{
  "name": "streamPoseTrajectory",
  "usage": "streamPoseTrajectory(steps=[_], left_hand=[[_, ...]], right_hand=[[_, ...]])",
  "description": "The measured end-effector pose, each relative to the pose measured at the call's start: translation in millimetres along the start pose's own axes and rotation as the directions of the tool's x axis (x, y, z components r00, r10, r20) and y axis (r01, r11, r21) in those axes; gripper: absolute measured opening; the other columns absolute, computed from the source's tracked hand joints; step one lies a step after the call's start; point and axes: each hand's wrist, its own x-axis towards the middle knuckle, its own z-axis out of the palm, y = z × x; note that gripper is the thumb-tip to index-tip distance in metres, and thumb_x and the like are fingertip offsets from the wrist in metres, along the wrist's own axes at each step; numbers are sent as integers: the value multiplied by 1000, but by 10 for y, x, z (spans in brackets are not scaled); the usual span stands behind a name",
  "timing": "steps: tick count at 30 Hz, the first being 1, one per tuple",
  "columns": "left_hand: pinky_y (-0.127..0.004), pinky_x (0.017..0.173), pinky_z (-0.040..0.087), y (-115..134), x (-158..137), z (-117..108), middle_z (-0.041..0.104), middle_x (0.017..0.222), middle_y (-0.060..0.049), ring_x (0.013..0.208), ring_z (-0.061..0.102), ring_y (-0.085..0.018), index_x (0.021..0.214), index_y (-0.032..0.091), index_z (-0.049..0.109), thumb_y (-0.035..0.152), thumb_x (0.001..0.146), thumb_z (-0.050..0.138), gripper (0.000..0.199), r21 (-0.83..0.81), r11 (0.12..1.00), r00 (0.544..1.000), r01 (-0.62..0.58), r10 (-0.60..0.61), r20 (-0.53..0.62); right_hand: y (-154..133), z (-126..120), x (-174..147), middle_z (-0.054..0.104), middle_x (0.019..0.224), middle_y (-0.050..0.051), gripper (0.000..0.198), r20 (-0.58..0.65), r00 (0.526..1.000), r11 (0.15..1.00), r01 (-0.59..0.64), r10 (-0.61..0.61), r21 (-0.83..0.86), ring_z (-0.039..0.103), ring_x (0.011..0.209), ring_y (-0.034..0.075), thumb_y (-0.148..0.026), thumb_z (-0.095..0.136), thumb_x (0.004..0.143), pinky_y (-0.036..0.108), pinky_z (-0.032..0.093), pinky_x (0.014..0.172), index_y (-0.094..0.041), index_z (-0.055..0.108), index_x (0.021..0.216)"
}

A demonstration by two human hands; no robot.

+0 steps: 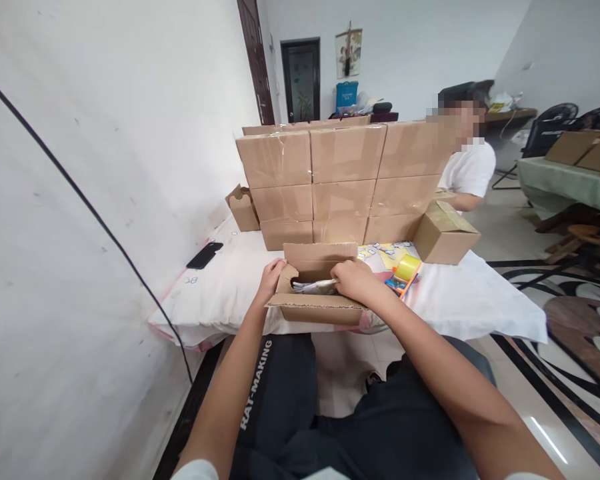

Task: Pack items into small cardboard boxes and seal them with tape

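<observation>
White-clothed table (460, 300), stacked cartons (345, 180), open box (315, 300), phone (205, 255)

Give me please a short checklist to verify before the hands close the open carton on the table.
1. Open carton sits fully on the table: cannot tell, its front is at the edge.
2. Contents lie below the rim: ok.
3. Left hand steadies the left flap: ok.
4. Right hand is clear of the opening: not ok, it rests over it.
5. Tape roll is near: ok, just right of the carton.

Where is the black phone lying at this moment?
The black phone lies on the white table, left of the open box, near the wall.
</observation>
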Motion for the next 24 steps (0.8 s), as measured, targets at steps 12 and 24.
streamPoseTrajectory(steps=[12, 24], left_hand=[[-30, 76, 46, 71, -109, -16, 66, 91, -4, 85, 60, -19, 74, 21, 55, 49, 78, 67, 31, 217, 962, 980, -168, 186, -67], [-52, 123, 12, 730, -315, -30, 51, 150, 1, 143, 30, -32, 89, 31, 78, 41, 92, 55, 26, 603, 498, 750, -623, 164, 640]], right_hand=[[-67, -28, 67, 75, 105, 19, 28, 51, 997, 998, -48, 49, -37, 66, 107, 29, -12, 55, 84, 40, 30, 97, -14, 77, 101], [180, 39, -81, 77, 93, 10, 22, 20, 983, 977, 178, -182, 120, 68, 89, 23, -6, 56, 77, 31, 34, 85, -19, 73, 81]])
